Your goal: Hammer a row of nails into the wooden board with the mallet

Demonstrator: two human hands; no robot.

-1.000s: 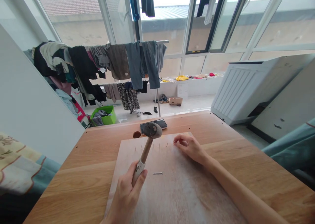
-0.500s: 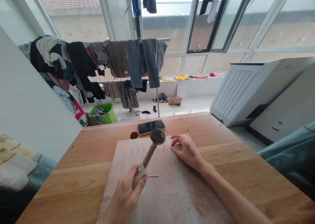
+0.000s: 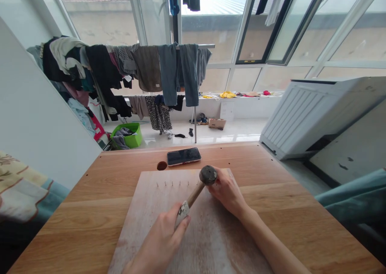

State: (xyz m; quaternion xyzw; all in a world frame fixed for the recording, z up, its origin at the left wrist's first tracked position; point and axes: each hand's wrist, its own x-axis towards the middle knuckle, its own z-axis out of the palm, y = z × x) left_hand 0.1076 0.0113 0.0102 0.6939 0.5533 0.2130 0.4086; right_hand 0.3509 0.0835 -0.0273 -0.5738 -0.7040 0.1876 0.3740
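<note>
My left hand is closed around the wooden handle of a hammer. Its dark round head is low over the pale wooden board, right beside my right hand. My right hand rests on the board with thumb and fingers pinched together just under the hammer head; what they pinch is hidden, likely a nail. A row of several small nails stands upright along the board's far edge, left of the hammer head.
The board lies on a wooden table with a round hole and a black phone at the far side. Beyond are a laundry rack, a green basket and a white appliance.
The hammer head has come down and to the right, from above the phone to right beside my right hand. The loose nail seen lying on the board earlier is hidden now.
</note>
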